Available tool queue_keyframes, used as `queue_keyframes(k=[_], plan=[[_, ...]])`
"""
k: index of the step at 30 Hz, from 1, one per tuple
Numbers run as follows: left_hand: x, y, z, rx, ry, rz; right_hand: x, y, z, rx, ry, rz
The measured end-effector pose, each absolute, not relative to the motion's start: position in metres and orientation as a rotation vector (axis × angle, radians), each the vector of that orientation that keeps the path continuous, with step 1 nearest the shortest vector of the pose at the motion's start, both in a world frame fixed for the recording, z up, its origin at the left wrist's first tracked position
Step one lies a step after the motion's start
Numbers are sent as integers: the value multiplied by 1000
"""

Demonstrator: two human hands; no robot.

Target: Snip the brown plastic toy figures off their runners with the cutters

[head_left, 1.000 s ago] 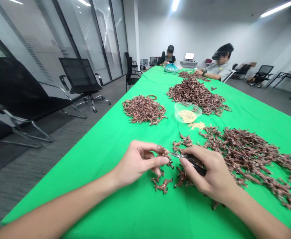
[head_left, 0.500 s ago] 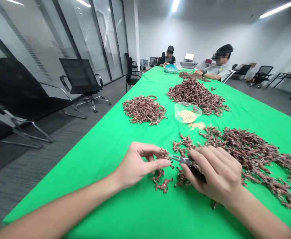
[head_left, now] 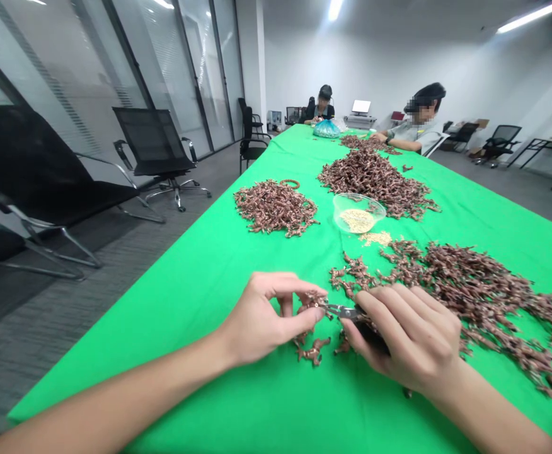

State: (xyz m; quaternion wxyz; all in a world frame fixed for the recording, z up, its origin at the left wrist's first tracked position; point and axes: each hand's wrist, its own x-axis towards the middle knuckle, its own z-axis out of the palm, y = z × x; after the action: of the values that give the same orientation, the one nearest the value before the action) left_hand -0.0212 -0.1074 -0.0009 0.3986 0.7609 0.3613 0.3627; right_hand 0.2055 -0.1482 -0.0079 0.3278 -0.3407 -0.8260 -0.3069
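Between thumb and fingers, my left hand (head_left: 271, 315) pinches a small brown horse figurine (head_left: 312, 301). My right hand (head_left: 408, 334) is wrapped round dark-handled pliers (head_left: 345, 311), whose thin metal jaws point left and reach the figurine at my left fingertips. Whether the jaws grip a part of it I cannot tell. Just below my left fingertips lies another brown figurine (head_left: 314, 352) on the green cloth. More loose figurines (head_left: 353, 271) are scattered beyond the pliers, and some are partly hidden behind my right hand.
A clear bowl (head_left: 375, 211) of small pale pieces stands ahead, with spilled pale pieces (head_left: 375, 238) beside it. Piles of brown figurines lie at left (head_left: 276, 208), far middle (head_left: 375, 180) and right (head_left: 484, 277). Two people sit at the far end near a blue bag (head_left: 326, 129).
The plier jaws now meet the figurine more closely at my left fingertips, and their handles look more closed. The whole view has shifted slightly; both hands stay in nearly the same place.
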Motion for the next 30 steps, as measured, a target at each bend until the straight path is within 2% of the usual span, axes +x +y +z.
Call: queue_keyframes(k=[13, 30], plan=[[-20, -107, -4, 1755, 936, 896, 205, -152, -11, -811, -2165, -991], [-20, -107, -7, 1745, 870, 847, 205, -152, -11, -765, -2165, -1057]])
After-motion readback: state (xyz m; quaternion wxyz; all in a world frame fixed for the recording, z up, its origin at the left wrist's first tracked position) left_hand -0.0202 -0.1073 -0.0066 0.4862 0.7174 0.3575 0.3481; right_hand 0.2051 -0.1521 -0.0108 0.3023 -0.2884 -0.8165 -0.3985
